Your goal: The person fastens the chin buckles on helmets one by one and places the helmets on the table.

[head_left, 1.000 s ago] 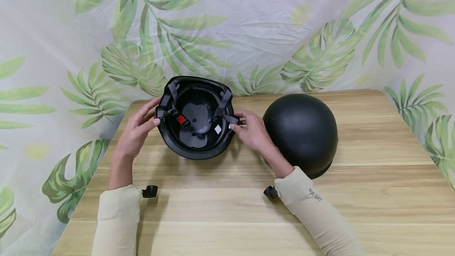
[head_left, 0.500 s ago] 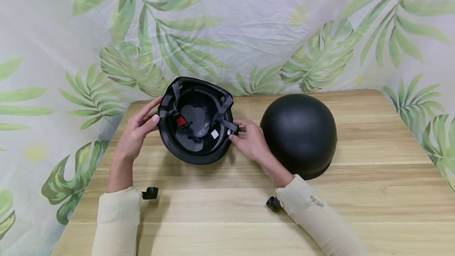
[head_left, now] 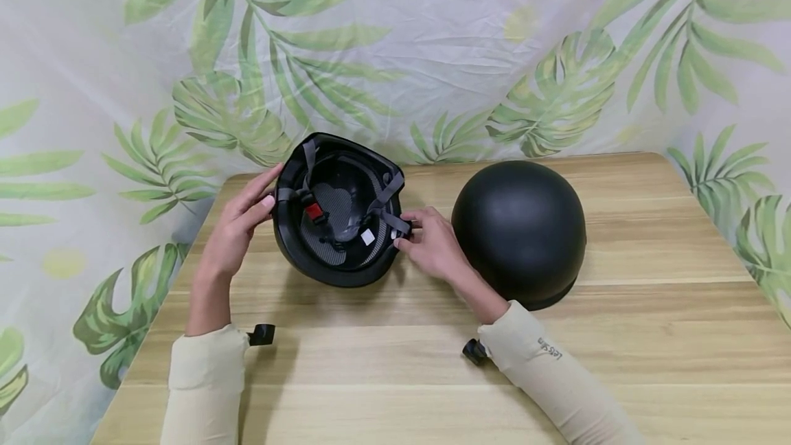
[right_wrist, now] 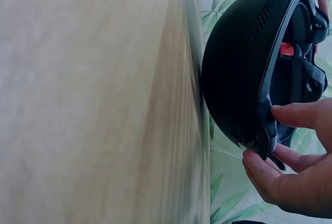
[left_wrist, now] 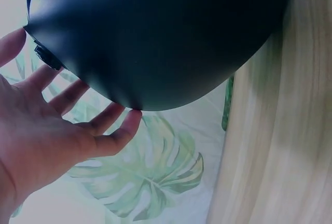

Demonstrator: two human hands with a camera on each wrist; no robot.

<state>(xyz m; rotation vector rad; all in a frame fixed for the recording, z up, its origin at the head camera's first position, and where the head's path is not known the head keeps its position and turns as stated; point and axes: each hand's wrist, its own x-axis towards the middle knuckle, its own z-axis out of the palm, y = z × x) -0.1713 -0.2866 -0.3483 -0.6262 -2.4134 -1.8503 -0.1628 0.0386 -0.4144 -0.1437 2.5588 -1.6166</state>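
A black helmet [head_left: 338, 279] is held upside down over the back left of the table, its hollow facing the head camera. Inside show grey straps [head_left: 387, 191], a red buckle [head_left: 314, 211] and a small white label [head_left: 367, 237]. My left hand [head_left: 237, 225] holds its left side, with the thumb at the rim and fingertips against the smooth outer shell [left_wrist: 171, 42]. On the opposite side, my right hand [head_left: 434, 244] pinches the rim beside a strap end, thumb inside and fingers outside in the right wrist view.
A second black helmet [head_left: 520, 232] rests dome up on the wooden table [head_left: 383, 390], just right of my right hand. Behind the table hangs a leaf-patterned cloth [head_left: 445, 53]. Small black devices [head_left: 262, 334] stick out from both sleeve cuffs.
The held helmet has turned a little clockwise, its right side coming down towards me. My right hand has moved slightly nearer with it, while the left stays almost in place.
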